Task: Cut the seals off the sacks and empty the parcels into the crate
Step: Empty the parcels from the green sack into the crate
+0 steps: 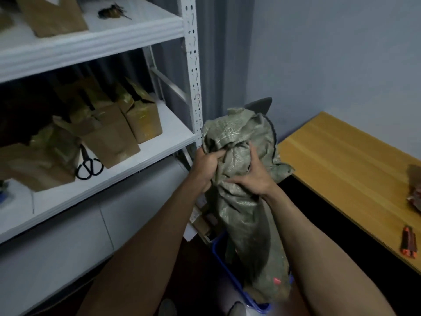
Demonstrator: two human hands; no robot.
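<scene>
I'm clamping my left grip (206, 166) and right grip (252, 176) on the bunched sack (241, 215) hanging over the blue crate (222, 262); if it's swinging sideways, parcels may be spilling past the rim.

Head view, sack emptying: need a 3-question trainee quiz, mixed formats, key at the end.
1. True or false: the left hand and the right hand both grip the green sack.
2. Where do the black scissors lie? A) on the wooden table B) on the white shelf beside brown boxes C) on the floor
3. Fill in: the sack's lower end hangs over the blue ____.
Key: 1 true; 2 B; 3 crate.
</scene>
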